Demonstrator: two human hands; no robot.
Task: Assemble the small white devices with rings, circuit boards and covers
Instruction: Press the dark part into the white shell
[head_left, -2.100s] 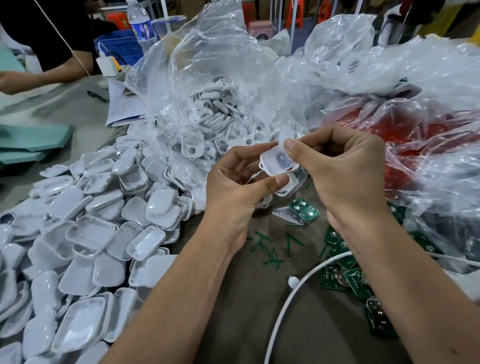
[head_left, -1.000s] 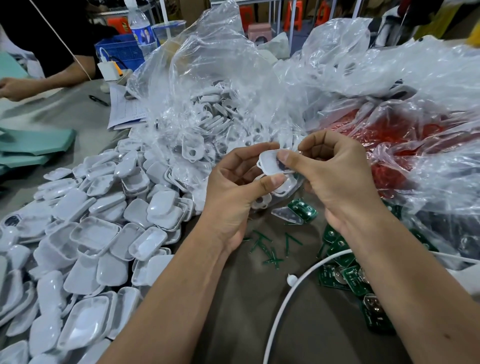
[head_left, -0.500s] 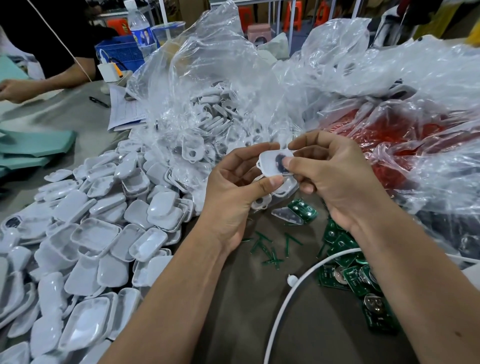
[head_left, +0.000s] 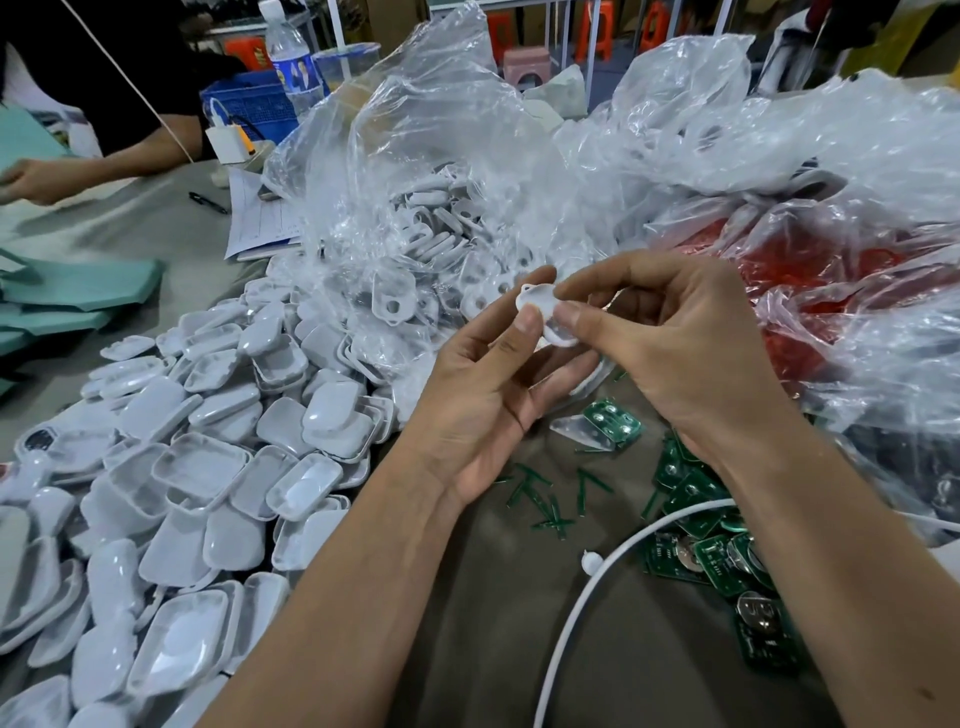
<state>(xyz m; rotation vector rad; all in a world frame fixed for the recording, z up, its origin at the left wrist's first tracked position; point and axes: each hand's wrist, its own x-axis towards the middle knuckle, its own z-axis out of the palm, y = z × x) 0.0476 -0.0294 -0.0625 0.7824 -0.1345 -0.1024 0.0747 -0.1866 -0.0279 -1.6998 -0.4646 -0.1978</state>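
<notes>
A small white device (head_left: 545, 317) is held up above the table (head_left: 467, 649), in front of the clear bag of white parts (head_left: 441, 218), and is pinched from both sides: left hand (head_left: 483, 400) with thumb and forefinger curled on its left edge, right hand (head_left: 670, 343) with thumb and forefinger on its right face. Loose white covers (head_left: 197, 467) are heaped at left. Green circuit boards (head_left: 727, 561) are scattered at right, beside a white cable (head_left: 587, 613).
</notes>
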